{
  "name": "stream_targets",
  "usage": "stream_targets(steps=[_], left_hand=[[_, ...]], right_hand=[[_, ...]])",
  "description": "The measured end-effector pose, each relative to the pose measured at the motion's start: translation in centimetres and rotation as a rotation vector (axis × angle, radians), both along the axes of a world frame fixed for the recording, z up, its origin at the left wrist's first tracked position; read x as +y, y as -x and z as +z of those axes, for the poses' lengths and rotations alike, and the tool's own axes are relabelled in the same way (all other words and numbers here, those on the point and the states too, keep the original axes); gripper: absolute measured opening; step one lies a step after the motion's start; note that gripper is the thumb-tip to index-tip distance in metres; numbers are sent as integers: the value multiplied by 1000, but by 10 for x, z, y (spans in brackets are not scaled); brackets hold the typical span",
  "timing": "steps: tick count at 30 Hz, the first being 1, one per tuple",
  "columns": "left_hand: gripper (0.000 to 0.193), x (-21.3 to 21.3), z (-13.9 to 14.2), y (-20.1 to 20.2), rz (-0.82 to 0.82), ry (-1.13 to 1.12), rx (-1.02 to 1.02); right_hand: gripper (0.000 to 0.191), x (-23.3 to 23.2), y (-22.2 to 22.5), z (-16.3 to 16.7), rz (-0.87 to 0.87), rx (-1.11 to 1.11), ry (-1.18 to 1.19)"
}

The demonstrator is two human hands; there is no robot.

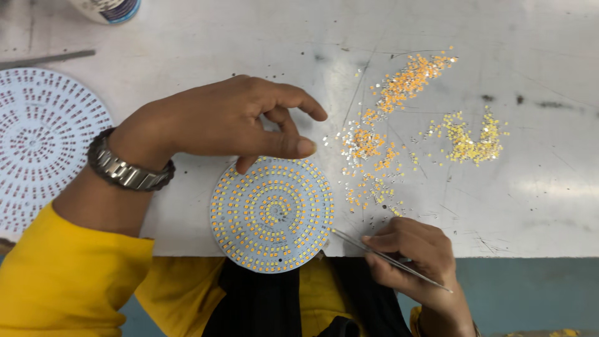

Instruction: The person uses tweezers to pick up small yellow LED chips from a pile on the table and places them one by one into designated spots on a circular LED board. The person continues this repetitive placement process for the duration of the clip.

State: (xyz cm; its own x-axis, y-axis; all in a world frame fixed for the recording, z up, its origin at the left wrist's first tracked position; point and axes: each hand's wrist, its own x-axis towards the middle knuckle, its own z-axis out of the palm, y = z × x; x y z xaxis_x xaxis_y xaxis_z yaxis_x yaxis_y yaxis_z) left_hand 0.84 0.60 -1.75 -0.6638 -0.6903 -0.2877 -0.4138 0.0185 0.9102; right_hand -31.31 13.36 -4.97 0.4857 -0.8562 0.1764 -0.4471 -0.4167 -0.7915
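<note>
White scratched metal tabletop [511,206] fills the frame, giving you a flat bed for small parts. Centre-low, the round white circuit disc ringed with orange chips [272,214] overhangs the near edge, close to you. Your left hand [231,122] rests its thumb tip on the disc's upper rim, other fingers loosely curled, steadying it. Your right hand [412,253] pinches thin metal tweezers [380,256], tips at the disc's right edge. Loose orange and yellow chips [399,112] lie scattered upper right, within reach.
</note>
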Motion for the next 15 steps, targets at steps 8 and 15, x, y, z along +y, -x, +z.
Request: stream_targets(steps=[8, 15], left_hand=[[69, -1, -8, -1, -14, 62, 27], [76, 0, -5, 0, 22, -63, 13]], right_hand=[[18, -19, -10, 6, 131, 18, -20], [15, -17, -2, -5, 107, 40, -34]])
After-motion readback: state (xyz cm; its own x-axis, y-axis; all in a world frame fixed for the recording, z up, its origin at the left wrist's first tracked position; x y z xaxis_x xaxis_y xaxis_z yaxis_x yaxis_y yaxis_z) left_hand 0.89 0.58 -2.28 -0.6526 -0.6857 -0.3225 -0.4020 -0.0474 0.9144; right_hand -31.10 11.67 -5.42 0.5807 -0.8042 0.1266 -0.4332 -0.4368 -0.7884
